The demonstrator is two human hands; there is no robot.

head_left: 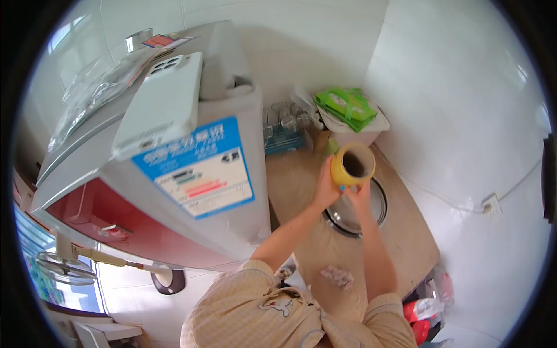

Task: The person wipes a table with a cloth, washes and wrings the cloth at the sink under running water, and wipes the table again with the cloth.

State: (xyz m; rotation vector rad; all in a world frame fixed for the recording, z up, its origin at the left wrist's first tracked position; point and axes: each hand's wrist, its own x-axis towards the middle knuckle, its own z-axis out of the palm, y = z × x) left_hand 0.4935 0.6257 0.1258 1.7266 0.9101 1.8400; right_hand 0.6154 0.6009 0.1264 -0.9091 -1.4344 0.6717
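Both hands hold a yellow cylindrical container (335, 170) over the table, its round open mouth facing me and its inside dark. My left hand (325, 185) wraps the left side of it. The fingers of my right hand (360, 196) close on its lower edge. A small blue spot shows between the hands; I cannot make out what it is. Below them, partly covered by my forearm, a round shiny metal dish or lid (342, 216) with a dark rim lies on the brown tabletop (296, 191).
Left stands a grey and red fridge (232, 174) with a pale phone (165, 98) on its top edge. Behind my hands are a glass rack (284, 130) and a white box (374, 122) carrying green packs (348, 107). A crumpled cloth or paper (337, 277) lies nearer me.
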